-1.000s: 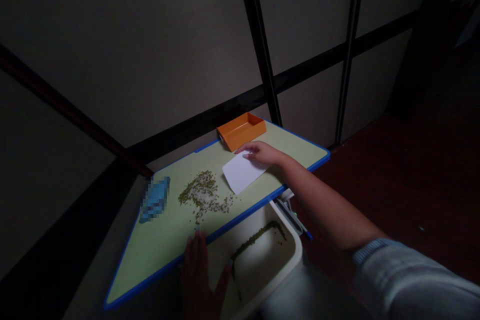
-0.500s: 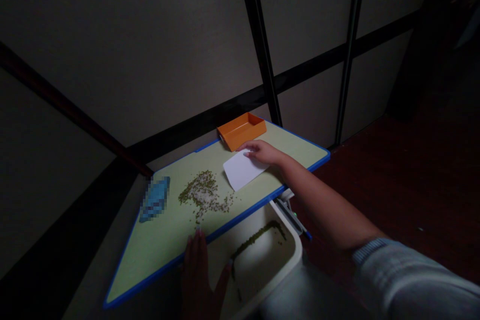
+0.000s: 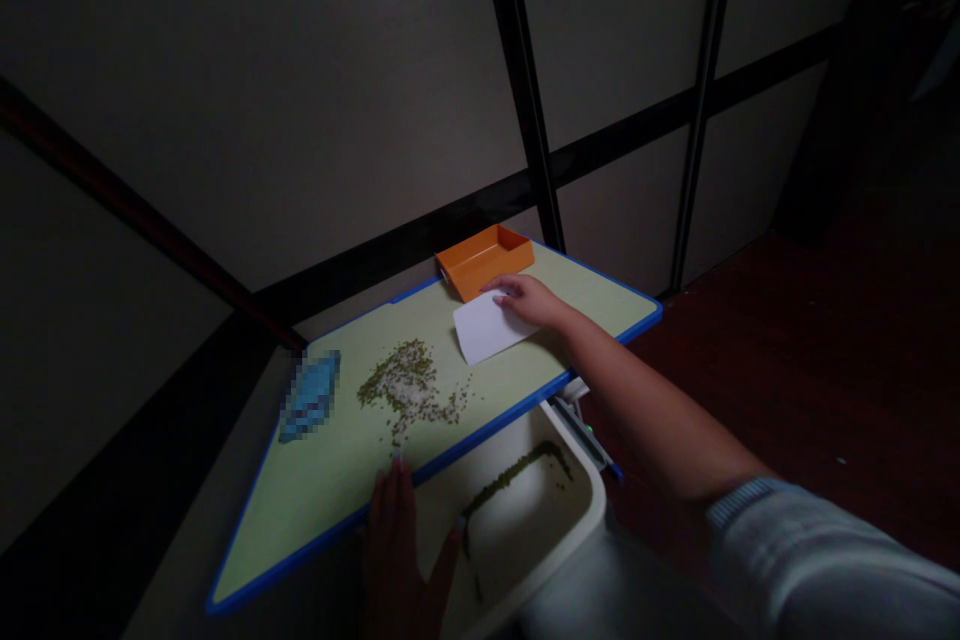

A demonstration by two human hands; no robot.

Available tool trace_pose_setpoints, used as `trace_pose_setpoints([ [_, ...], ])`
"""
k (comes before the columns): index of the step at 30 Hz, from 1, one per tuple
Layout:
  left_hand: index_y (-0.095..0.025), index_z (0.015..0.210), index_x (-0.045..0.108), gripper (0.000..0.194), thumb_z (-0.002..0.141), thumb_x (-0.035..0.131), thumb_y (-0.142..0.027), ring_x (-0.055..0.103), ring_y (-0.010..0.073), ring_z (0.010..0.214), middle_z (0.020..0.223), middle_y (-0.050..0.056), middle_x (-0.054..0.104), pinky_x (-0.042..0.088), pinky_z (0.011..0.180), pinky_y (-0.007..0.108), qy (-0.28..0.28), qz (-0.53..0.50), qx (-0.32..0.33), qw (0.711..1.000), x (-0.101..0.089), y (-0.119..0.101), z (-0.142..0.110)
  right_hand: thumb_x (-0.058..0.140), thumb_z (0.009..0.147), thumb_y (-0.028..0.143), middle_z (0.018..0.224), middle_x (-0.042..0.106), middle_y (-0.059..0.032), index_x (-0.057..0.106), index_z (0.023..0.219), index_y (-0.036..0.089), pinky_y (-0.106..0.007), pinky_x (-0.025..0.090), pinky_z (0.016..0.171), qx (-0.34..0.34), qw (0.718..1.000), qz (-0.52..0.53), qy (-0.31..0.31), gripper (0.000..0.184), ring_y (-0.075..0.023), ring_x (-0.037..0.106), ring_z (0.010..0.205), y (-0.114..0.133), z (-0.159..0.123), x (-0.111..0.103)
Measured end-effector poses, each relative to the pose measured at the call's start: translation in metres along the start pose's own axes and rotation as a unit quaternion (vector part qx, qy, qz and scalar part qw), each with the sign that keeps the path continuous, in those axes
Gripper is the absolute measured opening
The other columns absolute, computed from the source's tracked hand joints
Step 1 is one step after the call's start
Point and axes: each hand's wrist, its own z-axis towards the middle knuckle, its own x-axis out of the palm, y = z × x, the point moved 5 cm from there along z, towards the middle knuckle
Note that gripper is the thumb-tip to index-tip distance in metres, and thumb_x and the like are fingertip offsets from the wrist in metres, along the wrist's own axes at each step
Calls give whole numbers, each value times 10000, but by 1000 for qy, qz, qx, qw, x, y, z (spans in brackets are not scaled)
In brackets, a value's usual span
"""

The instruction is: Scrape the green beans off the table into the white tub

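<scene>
My right hand (image 3: 525, 300) pinches a white card or sheet of paper (image 3: 487, 328) by its upper edge, tilted over the right half of the pale green table top (image 3: 300, 510). Left of the card lies a loose spread of small green and whitish grains (image 3: 409, 385); the two are apart. My left hand (image 3: 405, 545) is at the table's near edge, fingers stretched out and thumb apart, fingertips just below the grains. Beside its thumb is a white bin (image 3: 592, 500), with green grains along its inside bottom edges.
An orange open tray (image 3: 480, 265) stands at the back of the table, close to my right hand. A blurred blue packet (image 3: 311, 398) lies at the left edge. A panelled wall (image 3: 375, 100) rises behind; dark reddish floor (image 3: 735, 360) is at right.
My right hand has shifted slightly up and to the right with the white card, widening the gap to the grains. My left hand has stayed in place.
</scene>
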Motion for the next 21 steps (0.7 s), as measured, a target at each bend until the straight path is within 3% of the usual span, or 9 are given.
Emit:
trace_pose_setpoints([
  [6,-271,1525,113,695,923,451,-352,197,280,1467,1575,111,297,270,1139,575,-9,2,8,1000,4,6,0,638,759,73,1064,700,-67,698,1045,153,-355,438,934,-6,1000,20,24,303,-174,621,958,1,-2,5],
  [13,-289,1526,83,717,920,461,-341,161,263,1476,1594,89,256,274,1146,555,11,-2,2,1000,2,7,0,618,749,67,1019,686,-63,681,1007,141,-335,431,910,3,998,-9,-69,276,-178,600,945,-6,2,-8],
  [18,-309,1525,68,734,915,476,-349,176,260,1473,1597,69,253,308,1135,530,43,-14,5,999,0,7,0,633,718,57,969,683,-37,679,950,152,-321,438,870,17,1000,9,-19,254,-166,595,891,-5,0,-1],
  [21,-310,1524,78,716,922,464,-340,166,257,1475,1601,69,242,289,1142,534,24,-14,-2,1000,0,7,0,625,717,57,942,676,-29,674,945,149,-309,442,842,25,998,49,22,250,-154,587,846,-3,-3,5],
])
